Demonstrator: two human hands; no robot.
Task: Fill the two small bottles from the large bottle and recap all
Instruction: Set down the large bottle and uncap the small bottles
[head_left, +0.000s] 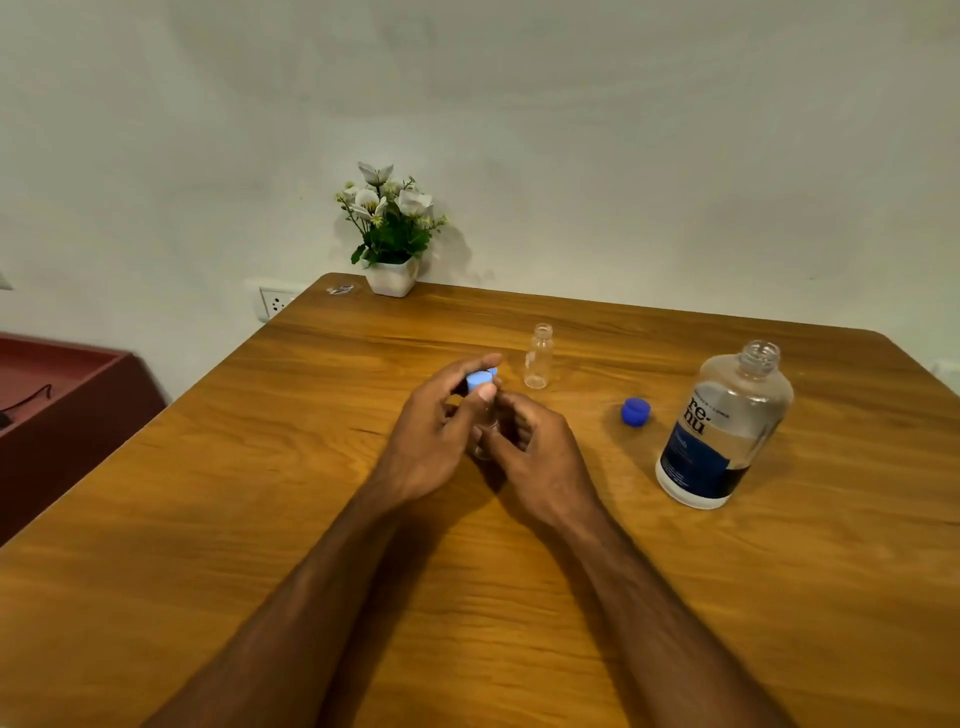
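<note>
A small clear bottle (485, 415) stands between my two hands near the middle of the wooden table (311, 467). My left hand (439, 426) pinches its light blue cap (477, 383) at the top. My right hand (535, 452) grips the bottle's lower body, which is mostly hidden by fingers. A second small clear bottle (538, 356) stands uncapped just behind, apart from both hands. The large clear bottle (724, 423) with a dark blue label stands open at the right. Its dark blue cap (635, 411) lies on the table to its left.
A white pot of artificial flowers (390, 234) stands at the table's far edge against the wall. A small clear object (340, 289) lies beside it. A dark red cabinet (62, 395) sits left of the table, and a wall socket (275, 302) is behind.
</note>
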